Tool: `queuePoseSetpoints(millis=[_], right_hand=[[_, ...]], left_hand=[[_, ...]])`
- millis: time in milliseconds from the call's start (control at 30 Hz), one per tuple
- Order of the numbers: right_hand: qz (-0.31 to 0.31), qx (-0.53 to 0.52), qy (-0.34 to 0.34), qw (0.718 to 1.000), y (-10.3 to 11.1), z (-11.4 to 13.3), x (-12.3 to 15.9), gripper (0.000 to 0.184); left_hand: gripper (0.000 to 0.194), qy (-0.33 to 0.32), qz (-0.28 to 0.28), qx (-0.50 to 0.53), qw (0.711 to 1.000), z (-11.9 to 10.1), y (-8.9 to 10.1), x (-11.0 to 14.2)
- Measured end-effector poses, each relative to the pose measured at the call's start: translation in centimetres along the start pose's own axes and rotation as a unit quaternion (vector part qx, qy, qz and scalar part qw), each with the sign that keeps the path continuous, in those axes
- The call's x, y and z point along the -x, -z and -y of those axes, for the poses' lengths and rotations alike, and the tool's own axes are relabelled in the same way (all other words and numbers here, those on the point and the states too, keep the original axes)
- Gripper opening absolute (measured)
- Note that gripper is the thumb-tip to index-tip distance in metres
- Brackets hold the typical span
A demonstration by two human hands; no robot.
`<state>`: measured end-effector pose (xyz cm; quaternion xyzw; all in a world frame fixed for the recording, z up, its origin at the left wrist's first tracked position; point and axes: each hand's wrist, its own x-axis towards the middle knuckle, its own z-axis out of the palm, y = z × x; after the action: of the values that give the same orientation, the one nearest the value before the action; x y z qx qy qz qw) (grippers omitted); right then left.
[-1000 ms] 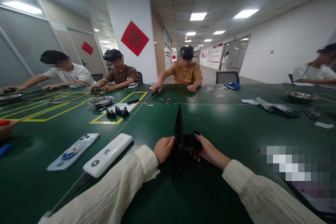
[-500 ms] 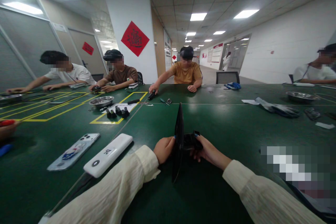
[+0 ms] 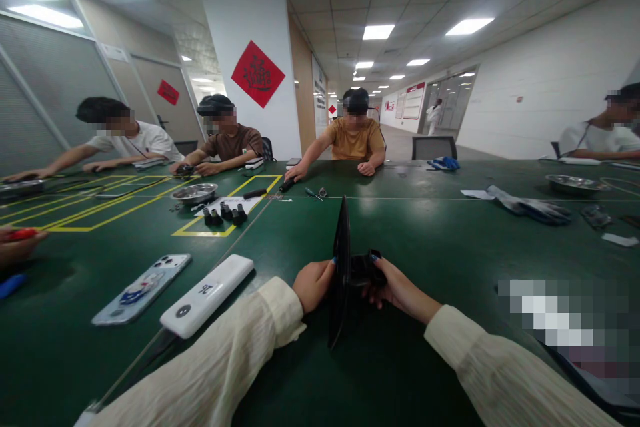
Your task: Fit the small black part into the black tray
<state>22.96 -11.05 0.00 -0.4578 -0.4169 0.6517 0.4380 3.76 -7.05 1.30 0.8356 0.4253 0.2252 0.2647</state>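
Note:
A thin, flat black panel [image 3: 341, 273] stands almost edge-on in front of me, with a small black bracket-like part [image 3: 364, 268] on its right face. My left hand [image 3: 314, 285] is closed on the panel's left side, its thumb against the surface. On the other side, my right hand [image 3: 387, 282] grips the bracket-like part with thumb and fingers. Most of the fingertips are hidden behind these parts. To the left of my left sleeve lie a white power bank [image 3: 207, 295] and a phone in a patterned case [image 3: 143, 288].
Beyond the panel, several black fittings [image 3: 225, 215], a metal bowl [image 3: 195, 193] and a screwdriver [image 3: 314, 194] lie on the green table [image 3: 425, 253]. Gloves [image 3: 527, 205] and another bowl [image 3: 575, 184] are at right. Several co-workers sit around the table.
My hands and the black panel hold almost still. Across the table, a co-worker's hand on a dark tool has shifted slightly down. The hand with the red item at far left has moved slightly right.

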Motion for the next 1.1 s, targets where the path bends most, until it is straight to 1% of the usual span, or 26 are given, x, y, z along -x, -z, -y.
queuePoseSetpoints(millis=[200,367,633,800,1100], right_hand=[[-0.008,0.0,-0.004,1.0,0.06,-0.15,-0.22,0.023],[0.002,-0.004,0.003,1.0,0.14,-0.2,-0.1,0.025],[-0.009,-0.001,-0.012,1.0,-0.03,0.03,-0.11,0.025],[-0.005,-0.002,0.001,1.0,0.14,-0.16,-0.15,0.024],[0.006,-0.003,0.009,1.0,0.39,-0.4,-0.17,0.026]], left_hand=[[0.056,-0.002,0.006,-0.007,1.0,-0.03,0.16,-0.11],[0.054,-0.003,0.007,0.007,1.0,-0.12,0.26,-0.12],[0.053,0.003,0.009,0.014,1.0,-0.11,0.26,-0.04],[0.051,-0.004,0.009,0.007,1.0,-0.19,0.28,-0.08],[0.056,-0.014,0.006,-0.015,1.0,0.18,0.1,-0.13]])
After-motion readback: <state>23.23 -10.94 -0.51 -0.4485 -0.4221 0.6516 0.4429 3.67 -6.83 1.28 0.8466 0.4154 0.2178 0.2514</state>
